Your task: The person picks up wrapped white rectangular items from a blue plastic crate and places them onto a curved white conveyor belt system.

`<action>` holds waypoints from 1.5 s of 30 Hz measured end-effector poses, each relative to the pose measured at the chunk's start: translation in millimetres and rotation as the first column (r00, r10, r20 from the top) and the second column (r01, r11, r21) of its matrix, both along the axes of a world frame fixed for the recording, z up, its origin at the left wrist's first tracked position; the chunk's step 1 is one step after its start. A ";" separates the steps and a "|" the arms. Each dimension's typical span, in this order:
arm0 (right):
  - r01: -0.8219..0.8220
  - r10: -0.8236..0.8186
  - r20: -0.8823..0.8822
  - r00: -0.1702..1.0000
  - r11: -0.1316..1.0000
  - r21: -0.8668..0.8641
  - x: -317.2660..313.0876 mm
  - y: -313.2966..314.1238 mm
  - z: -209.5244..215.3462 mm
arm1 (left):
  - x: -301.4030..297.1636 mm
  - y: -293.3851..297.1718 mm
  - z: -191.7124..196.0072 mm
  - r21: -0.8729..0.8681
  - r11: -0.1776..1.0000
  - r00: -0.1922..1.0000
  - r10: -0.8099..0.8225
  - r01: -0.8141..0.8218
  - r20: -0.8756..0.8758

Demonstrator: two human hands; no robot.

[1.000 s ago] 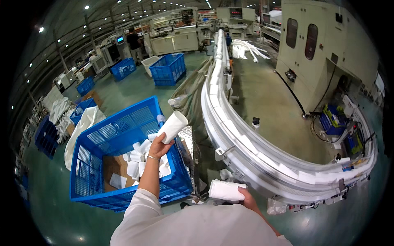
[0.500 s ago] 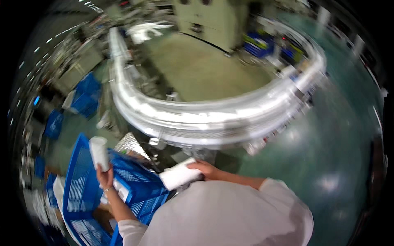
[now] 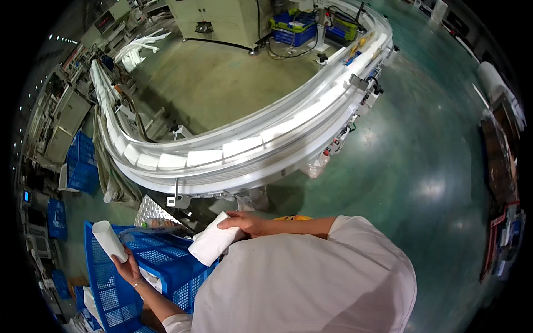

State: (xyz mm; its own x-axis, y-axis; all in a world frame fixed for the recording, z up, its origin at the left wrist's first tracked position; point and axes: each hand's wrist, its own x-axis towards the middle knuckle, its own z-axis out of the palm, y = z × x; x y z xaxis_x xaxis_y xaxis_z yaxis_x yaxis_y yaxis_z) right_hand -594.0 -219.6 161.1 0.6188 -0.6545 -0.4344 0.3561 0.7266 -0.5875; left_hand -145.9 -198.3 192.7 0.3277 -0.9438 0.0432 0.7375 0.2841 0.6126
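Observation:
My left hand (image 3: 129, 270) grips the lower end of a white paper roll (image 3: 109, 241), which stands tilted over the blue plastic basket (image 3: 99, 277). My right hand (image 3: 244, 223) is closed round the upper end of a second white roll (image 3: 211, 244), which slants down to the left, close against my body. This second roll is at the right side of a blue crate (image 3: 161, 256) beside the basket. White items lie inside the crate, partly hidden by my left forearm.
Ahead curves a white conveyor (image 3: 244, 169) carrying a row of white rolls (image 3: 204, 158). A ridged metal plate (image 3: 152, 213) sits between conveyor and crate. Blue crates (image 3: 82, 161) stand at the left. A beige machine cabinet (image 3: 222, 22) is at the back, with green floor (image 3: 422, 166) at the right.
The whole view has swung, so the conveyor and cabinet appear further left, and it is sharper. Both hands still hold their rolls; the right one now appears nearer the crate.

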 end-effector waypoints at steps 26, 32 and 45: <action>-0.028 0.088 0.145 0.986 0.927 -0.374 45.4 -29.0 57.3 | -69.4 2.8 35.9 0.085 0.990 0.915 0.073 -0.116 0.396; -0.094 0.148 0.018 0.989 0.714 -0.694 97.4 -15.6 112.3 | -126.8 64.4 60.3 0.228 0.966 0.767 -0.057 -0.119 0.639; -0.401 0.428 0.239 0.872 0.903 -0.155 247.2 -18.8 155.4 | -17.9 179.9 97.9 0.295 0.926 0.720 -0.037 -0.236 0.693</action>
